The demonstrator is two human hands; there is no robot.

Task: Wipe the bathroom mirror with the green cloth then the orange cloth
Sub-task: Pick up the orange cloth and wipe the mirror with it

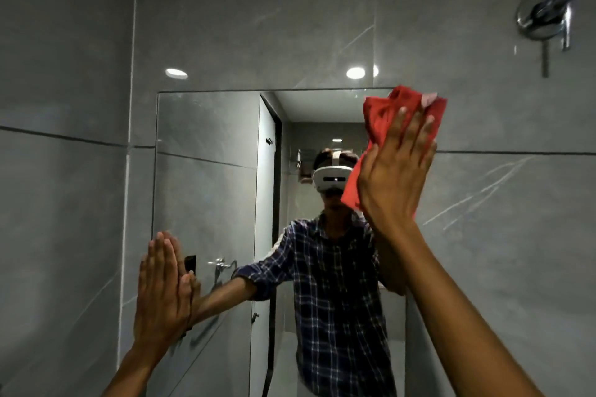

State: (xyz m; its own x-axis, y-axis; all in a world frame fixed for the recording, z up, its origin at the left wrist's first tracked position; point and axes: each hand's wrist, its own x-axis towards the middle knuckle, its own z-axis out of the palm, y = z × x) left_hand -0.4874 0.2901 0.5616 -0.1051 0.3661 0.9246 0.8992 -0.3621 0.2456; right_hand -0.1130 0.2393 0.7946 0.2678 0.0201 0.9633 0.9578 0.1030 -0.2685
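Observation:
The bathroom mirror (213, 171) is a frameless rectangle set into the grey tiled wall, filling the middle of the view. My right hand (395, 171) presses the orange cloth (383, 116), which looks red-orange, flat against the mirror's upper right corner. The cloth bunches above my fingertips and hangs below my palm. My left hand (161, 293) rests flat with fingers together on the mirror's lower left edge, holding nothing. No green cloth is in view.
A chrome shower mixer (545, 16) juts from the wall at the upper right. Grey tiles (64, 203) surround the mirror. The mirror reflects a person in a checked shirt, a door and ceiling lights.

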